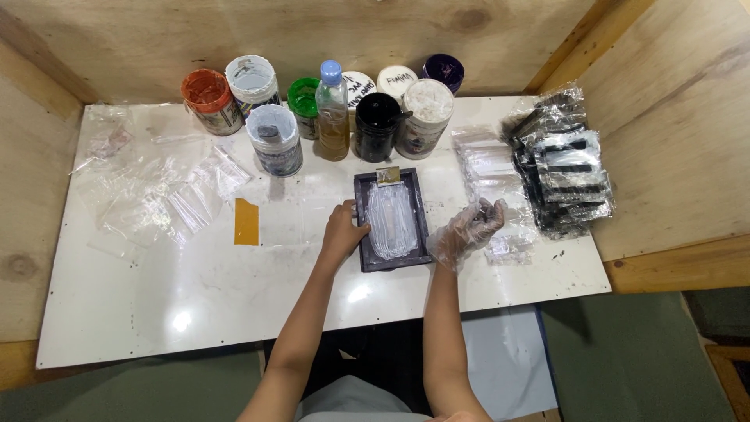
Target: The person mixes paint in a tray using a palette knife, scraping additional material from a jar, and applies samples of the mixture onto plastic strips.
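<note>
On the white table point(195, 297), a small dark tray point(366, 227) smeared with white paste lies in the middle, and the bare left hand point(342, 229) rests against its left edge with fingers curled, touching it rather than clearly gripping. The right hand point(467, 230), inside a thin clear plastic glove, hovers just beside the tray's right edge with fingers loosely spread and holding nothing. Behind the tray stand paint jars point(275, 139) and a bottle point(333, 111), with empty clear bags point(168, 195) to the left, an orange card point(246, 222) nearby, and a pile of black packets point(564, 166) to the right.
</note>
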